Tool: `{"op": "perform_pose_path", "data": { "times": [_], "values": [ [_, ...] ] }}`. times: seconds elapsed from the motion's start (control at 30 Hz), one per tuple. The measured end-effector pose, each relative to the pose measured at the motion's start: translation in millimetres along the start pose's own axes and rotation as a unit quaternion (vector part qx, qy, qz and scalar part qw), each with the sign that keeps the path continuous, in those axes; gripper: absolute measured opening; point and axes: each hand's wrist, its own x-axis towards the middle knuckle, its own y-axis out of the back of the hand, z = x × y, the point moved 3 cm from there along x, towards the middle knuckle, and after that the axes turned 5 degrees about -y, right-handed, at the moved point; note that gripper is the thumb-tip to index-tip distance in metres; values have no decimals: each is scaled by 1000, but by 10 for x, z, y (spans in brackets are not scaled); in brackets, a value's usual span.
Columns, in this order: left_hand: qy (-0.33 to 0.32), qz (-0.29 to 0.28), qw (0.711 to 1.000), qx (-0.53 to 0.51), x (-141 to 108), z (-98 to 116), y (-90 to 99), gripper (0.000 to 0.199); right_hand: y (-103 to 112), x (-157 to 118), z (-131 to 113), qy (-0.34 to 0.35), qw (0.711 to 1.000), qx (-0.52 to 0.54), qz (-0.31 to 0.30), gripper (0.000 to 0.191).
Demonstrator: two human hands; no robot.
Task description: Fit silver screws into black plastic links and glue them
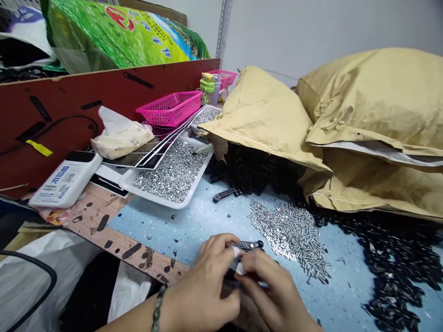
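Note:
My left hand, with a beaded bracelet at the wrist, has its fingers curled at a black slotted plastic piece. Close beside it, my right hand is closed in a pinch; the fingers hide most of what lies between them, though a dark part shows there. White coverings wrap some fingertips. To the right of the hands lie a pile of small silver nuts and a heap of silver screws or pins. A similar black slotted piece rests farther back on the blue mat.
A white tray holds many nuts. Black parts spread along the right, below large tan paper sacks. At the left are a white box-like object, a tissue pack and a pink basket, beside a red board.

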Motion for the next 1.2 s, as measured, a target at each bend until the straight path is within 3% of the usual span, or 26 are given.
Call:
{"op": "perform_pose_path", "data": {
  "times": [0.07, 0.13, 0.27, 0.53, 0.73, 0.83, 0.93, 1.03, 1.1, 1.2],
  "values": [
    [37, 50, 998, -12, -30, -91, 30, 50, 85, 18, 186, -125, 988, 77, 51, 9],
    [22, 67, 997, 40, -64, -158, 29, 50, 127, 53, 390, -227, 961, 139, 78, 19],
    [-76, 34, 980, 180, -103, -189, -78, 42, 38, 185, 648, -290, 942, 161, 56, 29],
    [-89, 34, 970, 222, -111, -200, -144, 38, -87, 175, 754, -271, 958, 85, 44, 29],
    [-88, 34, 973, 212, -73, -160, -158, 42, -67, 283, 665, -241, 963, -103, 60, 9],
    [-75, 19, 975, 207, -27, -135, -154, 39, 53, 277, 630, -234, 947, -198, 91, 18],
    [-62, 0, 980, 190, 1, -157, -157, 40, 229, -8, 617, -163, 946, -240, 147, 36],
    [-64, -26, 985, 155, 29, -221, -236, 74, 274, -533, 701, -138, 940, -204, 237, 41],
    [-79, -41, 987, 134, 62, -250, -339, 101, 154, -831, 775, -146, 928, -201, 278, 47],
    [-109, -36, 986, 123, 123, -242, -511, 112, -151, -957, 829, -151, 937, -209, 237, 56]
  ]
}}
